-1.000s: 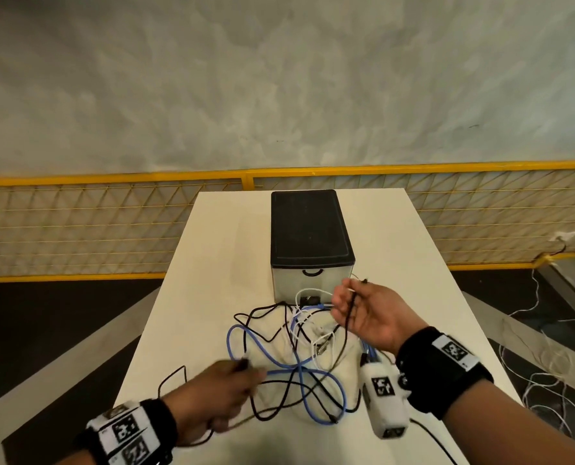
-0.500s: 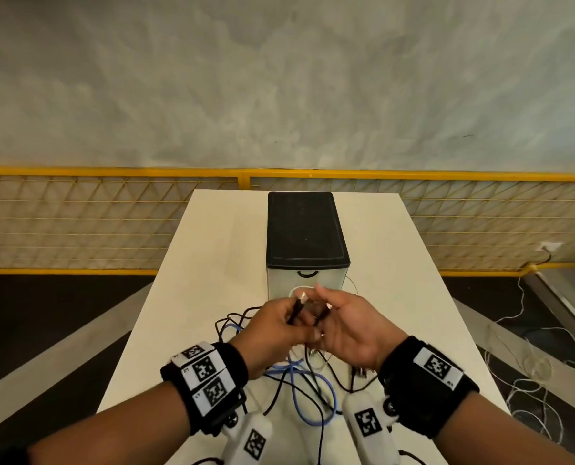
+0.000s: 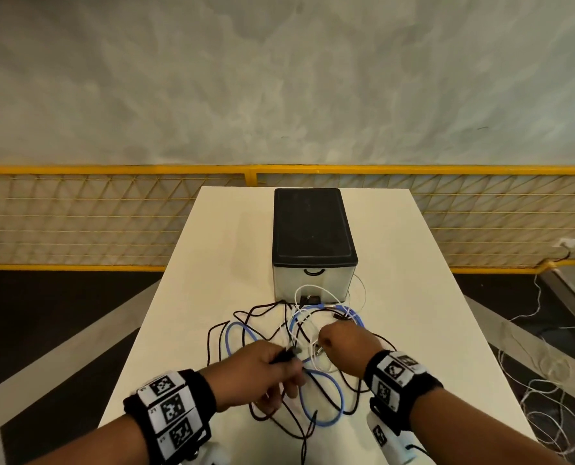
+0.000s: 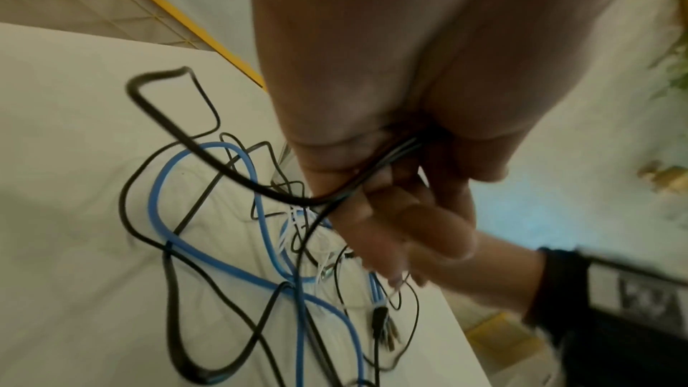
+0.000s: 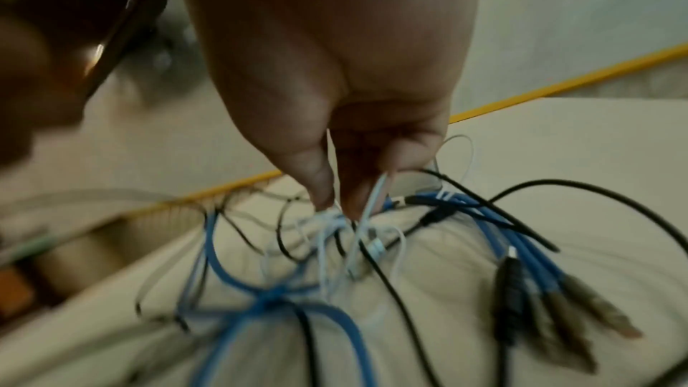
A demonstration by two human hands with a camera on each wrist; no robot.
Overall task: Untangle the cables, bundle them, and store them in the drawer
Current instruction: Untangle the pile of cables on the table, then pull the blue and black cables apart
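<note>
A tangle of black, blue and white cables lies on the white table (image 3: 232,250) in front of a small drawer unit (image 3: 314,250) whose drawer is closed. The blue cable (image 3: 326,404) loops near the front; the same blue cable (image 4: 193,249) crosses black ones in the left wrist view. My left hand (image 3: 266,370) grips both ends of a black cable (image 4: 208,158) in its curled fingers. My right hand (image 3: 343,347) pinches a thin white cable (image 5: 376,199) above the knot. Blue plugs (image 5: 592,305) lie at the right.
A yellow mesh fence (image 3: 78,216) runs behind the table below a grey wall. Loose white wire (image 3: 541,357) lies on the dark floor to the right. Bare tabletop shows on both sides of the drawer unit.
Both hands came down from in front of the drawer unit to the tangle. The left hand kept the black cable; the right hand let go and took the white cable.
</note>
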